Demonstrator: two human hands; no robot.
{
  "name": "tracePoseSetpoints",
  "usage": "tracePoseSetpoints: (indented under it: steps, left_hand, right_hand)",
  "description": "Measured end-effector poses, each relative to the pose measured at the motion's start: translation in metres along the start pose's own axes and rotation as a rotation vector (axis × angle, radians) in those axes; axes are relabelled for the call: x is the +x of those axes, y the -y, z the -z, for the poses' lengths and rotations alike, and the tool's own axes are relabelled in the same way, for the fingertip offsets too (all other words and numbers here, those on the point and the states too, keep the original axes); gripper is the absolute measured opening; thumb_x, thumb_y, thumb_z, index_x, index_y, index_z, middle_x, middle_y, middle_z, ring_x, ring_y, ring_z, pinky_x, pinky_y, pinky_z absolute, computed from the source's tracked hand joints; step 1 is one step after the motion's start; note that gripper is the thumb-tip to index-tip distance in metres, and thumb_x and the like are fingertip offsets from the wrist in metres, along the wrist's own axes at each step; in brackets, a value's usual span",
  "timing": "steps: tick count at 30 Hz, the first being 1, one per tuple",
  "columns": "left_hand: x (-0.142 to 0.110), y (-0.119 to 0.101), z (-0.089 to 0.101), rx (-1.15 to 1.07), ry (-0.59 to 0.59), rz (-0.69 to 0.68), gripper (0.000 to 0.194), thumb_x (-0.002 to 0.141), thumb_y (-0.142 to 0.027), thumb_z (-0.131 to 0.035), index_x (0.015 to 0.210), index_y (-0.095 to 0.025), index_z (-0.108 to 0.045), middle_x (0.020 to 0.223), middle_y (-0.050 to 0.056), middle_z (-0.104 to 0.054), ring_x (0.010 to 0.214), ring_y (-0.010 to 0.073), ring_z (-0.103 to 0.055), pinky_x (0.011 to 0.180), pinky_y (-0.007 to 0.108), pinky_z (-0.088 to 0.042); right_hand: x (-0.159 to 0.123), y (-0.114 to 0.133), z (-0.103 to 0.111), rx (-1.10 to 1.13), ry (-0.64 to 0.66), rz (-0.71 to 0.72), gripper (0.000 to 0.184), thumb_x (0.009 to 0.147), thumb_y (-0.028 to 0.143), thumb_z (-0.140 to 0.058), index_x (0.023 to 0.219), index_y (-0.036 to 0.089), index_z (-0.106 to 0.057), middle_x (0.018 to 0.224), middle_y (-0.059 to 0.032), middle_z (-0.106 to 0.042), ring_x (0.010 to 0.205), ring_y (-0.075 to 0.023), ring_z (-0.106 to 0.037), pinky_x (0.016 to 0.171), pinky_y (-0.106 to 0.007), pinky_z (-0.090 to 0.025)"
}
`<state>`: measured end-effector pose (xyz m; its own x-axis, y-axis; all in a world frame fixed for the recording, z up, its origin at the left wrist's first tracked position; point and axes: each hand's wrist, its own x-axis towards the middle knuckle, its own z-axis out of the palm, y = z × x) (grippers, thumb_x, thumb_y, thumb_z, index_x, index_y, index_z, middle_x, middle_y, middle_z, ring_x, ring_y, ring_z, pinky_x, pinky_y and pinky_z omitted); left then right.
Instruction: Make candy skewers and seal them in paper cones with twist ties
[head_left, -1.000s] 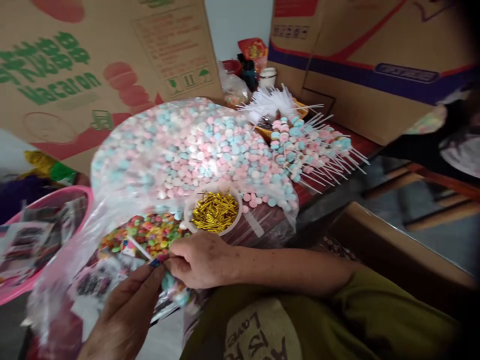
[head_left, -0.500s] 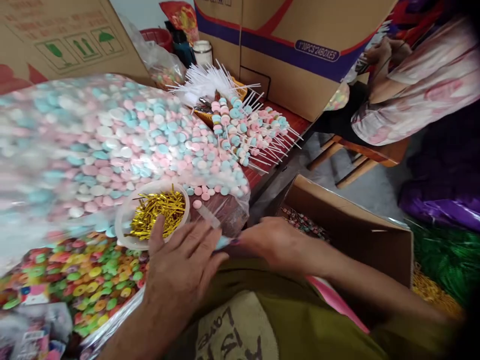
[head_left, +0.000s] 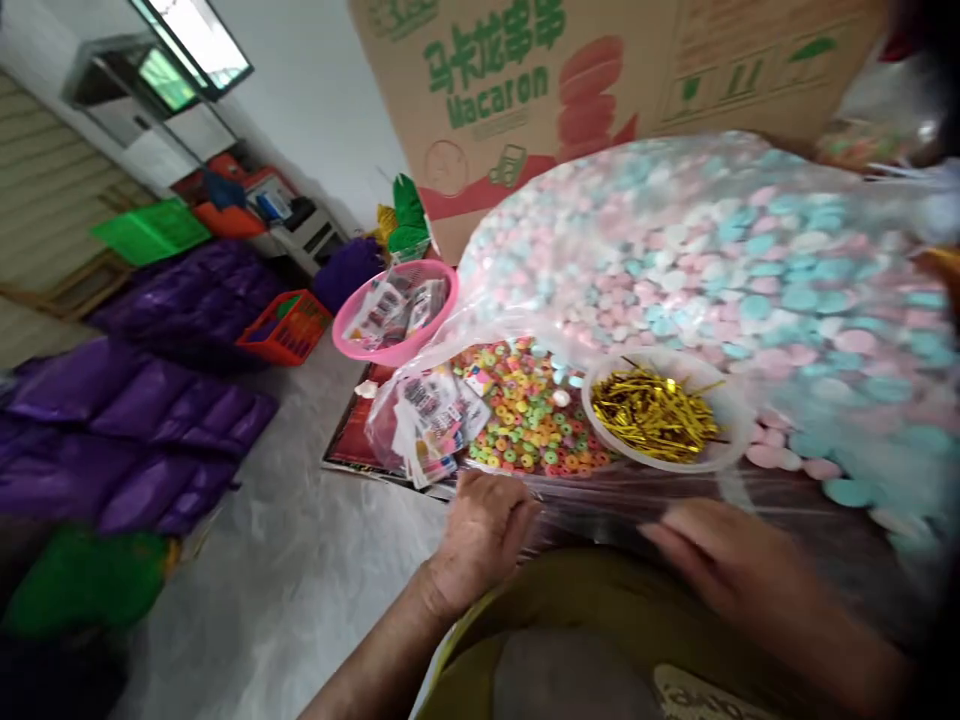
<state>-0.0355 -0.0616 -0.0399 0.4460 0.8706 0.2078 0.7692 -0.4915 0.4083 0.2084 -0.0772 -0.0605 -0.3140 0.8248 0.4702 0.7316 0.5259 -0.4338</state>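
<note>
My left hand (head_left: 487,520) is closed in a fist at the table's front edge, just below the colourful ring candies (head_left: 536,420). Whatever it may hold is hidden. My right hand (head_left: 739,560) is blurred, its fingers curled together, in front of a white bowl (head_left: 720,385) of gold twist ties (head_left: 656,415). Nothing can be made out in its grip. Small printed packets (head_left: 431,415) lie left of the ring candies. Behind the bowl spreads a large clear bag of pink, blue and white candies (head_left: 675,255).
A pink basket (head_left: 341,335) of packets stands at the table's left corner. Behind the candies rises a cardboard box (head_left: 517,150). Purple bundles (head_left: 127,420), an orange crate (head_left: 289,335) and a green basket (head_left: 154,230) are to the left on and above the grey floor (head_left: 330,560).
The view has swung left, bringing the floor and purple bundles into sight. My hands, close together with a small bluish piece between them before, are now apart; my left hand has closed.
</note>
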Motion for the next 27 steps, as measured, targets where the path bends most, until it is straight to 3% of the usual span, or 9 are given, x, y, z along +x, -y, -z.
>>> tracePoseSetpoints:
  steps: [2, 7, 10, 13, 16, 20, 23, 25, 27]
  left_hand:
    - [-0.022, 0.022, 0.013, 0.087, -0.082, 0.146, 0.028, 0.089, -0.028, -0.048, 0.066, -0.016, -0.057, 0.062, 0.002, -0.063, 0.061, 0.0151, -0.058, 0.067, 0.031, -0.04]
    - [-0.055, 0.059, 0.019, 0.056, -0.214, 0.404, 0.024, 0.091, -0.031, -0.046, 0.079, -0.017, -0.062, 0.072, 0.002, -0.066, 0.063, 0.0136, -0.058, 0.066, 0.028, -0.043]
    - [-0.044, 0.07, 0.013, 0.047, -0.261, 0.402, 0.019, 0.088, -0.03, -0.05, 0.089, -0.017, -0.064, 0.082, 0.005, -0.069, 0.067, 0.0146, -0.061, 0.068, 0.029, -0.045]
    - [-0.025, 0.078, 0.009, 0.075, -0.291, 0.36, 0.017, 0.086, -0.027, -0.053, 0.092, -0.018, -0.066, 0.085, 0.006, -0.069, 0.076, 0.0183, -0.064, 0.073, 0.032, -0.047]
    - [-0.015, 0.086, 0.004, 0.039, -0.304, 0.357, 0.016, 0.085, -0.026, -0.054, 0.09, -0.018, -0.067, 0.084, 0.007, -0.068, 0.08, 0.0195, -0.064, 0.074, 0.032, -0.048]
    - [-0.019, 0.096, 0.006, -0.229, -0.409, 0.443, 0.018, 0.085, -0.031, -0.055, 0.086, -0.017, -0.067, 0.088, 0.007, -0.066, 0.081, 0.017, -0.062, 0.073, 0.027, -0.049]
    - [-0.013, 0.091, 0.016, -0.558, -0.544, 0.605, 0.034, 0.082, -0.045, -0.058, 0.095, -0.016, -0.066, 0.091, 0.006, -0.066, 0.079, 0.0159, -0.06, 0.071, 0.025, -0.047]
    - [0.002, 0.078, 0.023, -0.934, -0.44, 0.69, 0.052, 0.08, -0.06, -0.051, 0.097, -0.014, -0.067, 0.085, 0.007, -0.067, 0.074, 0.0154, -0.06, 0.067, 0.025, -0.046]
    - [0.021, 0.06, 0.024, -1.365, -0.127, 0.678, 0.067, 0.075, -0.073, -0.044, 0.086, -0.011, -0.069, 0.075, 0.008, -0.065, 0.066, 0.0149, -0.058, 0.062, 0.025, -0.045]
  right_hand:
    - [0.037, 0.021, -0.02, -0.105, 0.08, 0.183, 0.04, 0.091, 0.032, -0.048, 0.053, 0.02, -0.049, 0.051, -0.0018, -0.051, 0.052, -0.0149, -0.05, 0.053, -0.031, -0.037]
    - [0.121, 0.071, -0.062, -0.213, 0.347, 0.258, 0.009, 0.086, 0.022, -0.056, 0.083, 0.017, -0.063, 0.085, -0.0075, -0.062, 0.082, -0.0218, -0.056, 0.068, -0.033, -0.042]
    - [0.152, 0.079, -0.096, -0.291, 0.355, 0.258, 0.02, 0.088, 0.013, -0.045, 0.098, 0.015, -0.062, 0.11, -0.013, -0.06, 0.099, -0.026, -0.052, 0.08, -0.039, -0.042]
    - [0.174, 0.077, -0.137, -0.32, 0.316, 0.278, 0.029, 0.088, 0.018, -0.046, 0.113, 0.015, -0.06, 0.141, -0.0149, -0.041, 0.123, -0.0334, -0.036, 0.095, -0.053, -0.034]
    - [0.19, 0.071, -0.161, -0.306, 0.333, 0.29, 0.023, 0.085, 0.017, -0.049, 0.097, 0.018, -0.068, 0.141, -0.0108, -0.044, 0.129, -0.0335, -0.03, 0.101, -0.058, -0.025]
    - [0.198, 0.06, -0.138, -0.294, 0.288, 0.276, 0.022, 0.086, 0.02, -0.05, 0.077, 0.019, -0.07, 0.135, -0.008, -0.05, 0.127, -0.0336, -0.034, 0.101, -0.057, -0.024]
    - [0.181, 0.055, -0.094, -0.248, 0.073, 0.369, 0.021, 0.088, 0.02, -0.05, 0.079, 0.021, -0.069, 0.126, -0.0067, -0.057, 0.12, -0.0283, -0.042, 0.099, -0.051, -0.031]
    - [0.155, 0.053, -0.069, -0.21, -0.111, 0.513, 0.016, 0.087, 0.018, -0.053, 0.086, 0.023, -0.068, 0.118, -0.0049, -0.062, 0.117, -0.0248, -0.044, 0.101, -0.05, -0.031]
    - [0.122, 0.051, -0.055, -0.193, -0.194, 0.653, 0.016, 0.086, 0.017, -0.055, 0.093, 0.024, -0.067, 0.116, -0.0036, -0.063, 0.117, -0.0231, -0.044, 0.105, -0.052, -0.028]
